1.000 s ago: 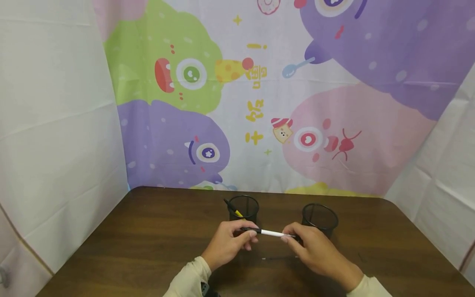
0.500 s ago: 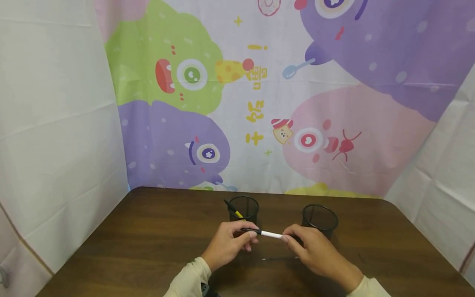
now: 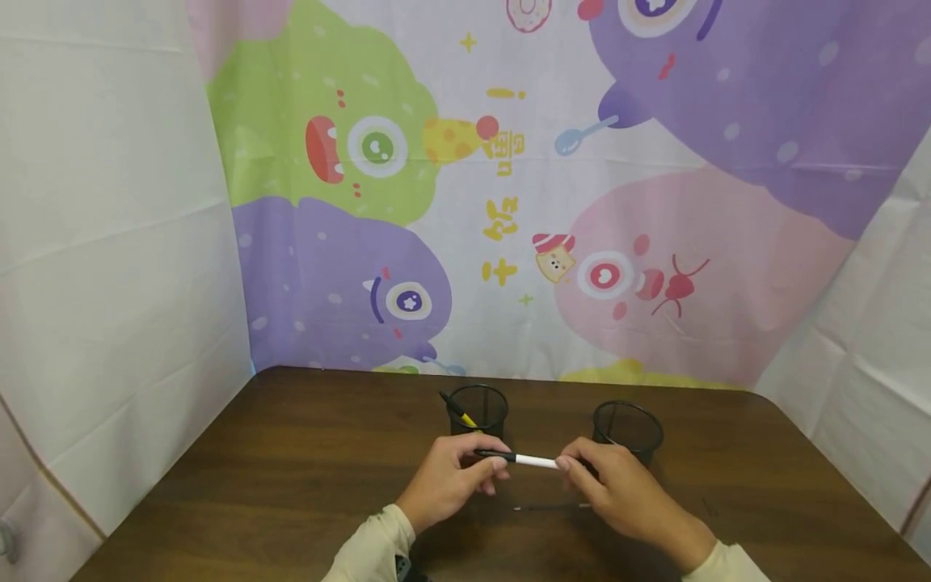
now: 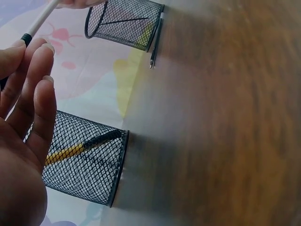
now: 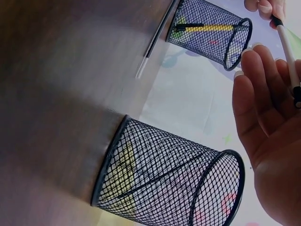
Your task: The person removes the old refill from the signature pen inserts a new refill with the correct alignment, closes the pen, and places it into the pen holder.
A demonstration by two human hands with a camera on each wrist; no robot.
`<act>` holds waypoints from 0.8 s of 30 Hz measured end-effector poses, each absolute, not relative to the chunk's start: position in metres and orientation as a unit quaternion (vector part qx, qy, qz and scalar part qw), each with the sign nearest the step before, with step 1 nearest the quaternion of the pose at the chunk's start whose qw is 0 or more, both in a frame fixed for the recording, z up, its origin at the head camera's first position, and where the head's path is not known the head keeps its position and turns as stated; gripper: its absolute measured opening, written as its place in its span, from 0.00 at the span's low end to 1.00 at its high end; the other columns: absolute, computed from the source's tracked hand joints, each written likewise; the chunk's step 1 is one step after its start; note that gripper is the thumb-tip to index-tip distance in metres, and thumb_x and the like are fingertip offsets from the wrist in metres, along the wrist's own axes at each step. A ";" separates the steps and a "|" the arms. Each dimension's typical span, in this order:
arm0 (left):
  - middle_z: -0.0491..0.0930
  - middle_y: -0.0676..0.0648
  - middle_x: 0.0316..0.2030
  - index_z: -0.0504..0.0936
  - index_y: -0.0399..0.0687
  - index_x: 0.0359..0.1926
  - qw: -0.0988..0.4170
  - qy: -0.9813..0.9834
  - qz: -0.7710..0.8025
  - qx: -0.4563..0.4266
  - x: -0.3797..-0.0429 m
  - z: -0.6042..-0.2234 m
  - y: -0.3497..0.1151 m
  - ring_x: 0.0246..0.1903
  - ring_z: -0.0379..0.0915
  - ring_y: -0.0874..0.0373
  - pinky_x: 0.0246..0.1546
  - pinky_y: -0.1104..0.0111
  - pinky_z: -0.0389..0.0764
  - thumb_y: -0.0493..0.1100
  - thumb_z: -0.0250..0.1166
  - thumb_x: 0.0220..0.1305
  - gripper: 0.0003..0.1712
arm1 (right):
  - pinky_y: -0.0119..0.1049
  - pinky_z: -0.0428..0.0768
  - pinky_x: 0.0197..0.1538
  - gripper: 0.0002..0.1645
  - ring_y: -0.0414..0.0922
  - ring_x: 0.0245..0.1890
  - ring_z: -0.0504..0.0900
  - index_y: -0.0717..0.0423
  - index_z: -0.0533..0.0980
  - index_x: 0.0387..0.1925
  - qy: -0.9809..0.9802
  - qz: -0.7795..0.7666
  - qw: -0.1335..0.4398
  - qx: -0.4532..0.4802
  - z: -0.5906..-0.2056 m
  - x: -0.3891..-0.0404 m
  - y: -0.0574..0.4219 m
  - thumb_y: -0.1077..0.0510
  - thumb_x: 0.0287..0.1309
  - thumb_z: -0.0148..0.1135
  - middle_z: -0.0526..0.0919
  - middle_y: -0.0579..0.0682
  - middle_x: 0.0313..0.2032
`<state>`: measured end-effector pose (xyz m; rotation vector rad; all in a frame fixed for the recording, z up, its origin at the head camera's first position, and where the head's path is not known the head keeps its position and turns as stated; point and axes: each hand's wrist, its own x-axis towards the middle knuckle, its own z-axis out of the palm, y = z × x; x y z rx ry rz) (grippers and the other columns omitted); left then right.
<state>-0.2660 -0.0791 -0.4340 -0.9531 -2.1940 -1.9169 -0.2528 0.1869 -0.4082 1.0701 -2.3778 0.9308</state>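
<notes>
A pen with a white barrel (image 3: 537, 461) and a black section is held level between both hands, above the table. My left hand (image 3: 449, 477) pinches its black part between thumb and fingers. At the other end, my right hand (image 3: 625, 493) pinches the white barrel, and a black end piece (image 5: 297, 98) shows there in the right wrist view. Below the hands, a thin dark stick like a pen refill (image 3: 549, 507) lies on the table; one end looks pale in the right wrist view.
Behind my left hand stands a black mesh pen cup (image 3: 489, 404) with a yellow and black pen (image 3: 458, 410) leaning inside. Another mesh cup (image 3: 629, 424) stands behind my right hand, with no pen visible in it. A cartoon-printed cloth (image 3: 502, 323) hangs at the table's (image 3: 327, 453) back edge.
Both hands keep their grip on the pen and have hardly moved. The dark tip that showed between my right fingers a second ago is now hidden in the head view.
</notes>
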 end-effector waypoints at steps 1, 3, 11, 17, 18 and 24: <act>0.87 0.45 0.31 0.86 0.44 0.46 0.038 -0.714 -0.625 -0.311 -0.266 -0.434 -0.079 0.22 0.80 0.58 0.28 0.62 0.86 0.36 0.66 0.68 0.08 | 0.29 0.78 0.27 0.08 0.32 0.25 0.78 0.42 0.77 0.36 -0.843 0.335 0.181 0.380 -0.408 -0.253 0.187 0.61 0.71 0.59 0.81 0.34 0.25; 0.87 0.44 0.31 0.86 0.43 0.46 0.038 -0.712 -0.627 -0.313 -0.265 -0.434 -0.079 0.22 0.80 0.59 0.28 0.62 0.86 0.36 0.66 0.67 0.08 | 0.29 0.79 0.26 0.09 0.33 0.24 0.79 0.42 0.77 0.36 -0.841 0.342 0.174 0.380 -0.408 -0.252 0.187 0.61 0.71 0.58 0.80 0.34 0.25; 0.87 0.42 0.31 0.86 0.41 0.46 0.039 -0.703 -0.632 -0.322 -0.266 -0.437 -0.079 0.22 0.80 0.59 0.27 0.62 0.86 0.35 0.66 0.67 0.08 | 0.28 0.77 0.24 0.10 0.30 0.22 0.76 0.42 0.77 0.35 -0.840 0.355 0.167 0.376 -0.408 -0.251 0.186 0.61 0.72 0.57 0.78 0.34 0.23; 0.87 0.43 0.30 0.85 0.41 0.46 0.040 -0.705 -0.633 -0.317 -0.266 -0.435 -0.080 0.22 0.80 0.59 0.27 0.62 0.86 0.36 0.66 0.68 0.07 | 0.29 0.76 0.27 0.07 0.31 0.24 0.74 0.44 0.79 0.46 -0.849 0.341 0.180 0.362 -0.409 -0.251 0.184 0.58 0.71 0.60 0.78 0.34 0.27; 0.87 0.43 0.30 0.85 0.42 0.45 0.040 -0.706 -0.633 -0.315 -0.266 -0.435 -0.080 0.22 0.80 0.59 0.27 0.62 0.86 0.37 0.66 0.68 0.07 | 0.29 0.76 0.27 0.07 0.31 0.24 0.74 0.45 0.79 0.47 -0.850 0.339 0.180 0.361 -0.409 -0.251 0.184 0.58 0.71 0.60 0.78 0.33 0.28; 0.87 0.44 0.30 0.86 0.43 0.44 0.036 -0.712 -0.635 -0.297 -0.265 -0.433 -0.082 0.22 0.80 0.58 0.28 0.61 0.86 0.38 0.68 0.67 0.07 | 0.28 0.74 0.23 0.08 0.31 0.21 0.72 0.47 0.80 0.47 -0.848 0.336 0.191 0.363 -0.408 -0.250 0.182 0.57 0.67 0.65 0.77 0.32 0.29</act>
